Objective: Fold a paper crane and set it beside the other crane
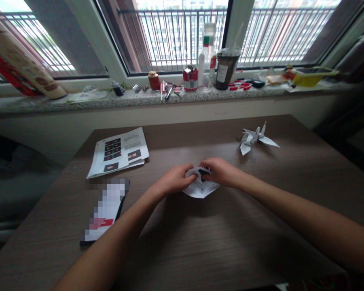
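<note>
Between my two hands is a sheet of printed paper (202,189), partly folded, with a dark printed patch near its top. My left hand (178,178) pinches its left side, thumb on the upper face. On the other side, my right hand (219,171) grips the upper right part, fingers curled over the edge. The paper's far edge is hidden behind my fingers. Farther back at the right, a folded paper crane (255,138) made of printed paper rests on the brown table (182,246).
Printed sheets (130,145) lie at the back left, with a phone (106,210), its screen blurred, nearer me. Along the windowsill (133,99) stand a red can (190,79), a bottle (206,56), a dark drink cup (225,70) and a yellow container (311,77).
</note>
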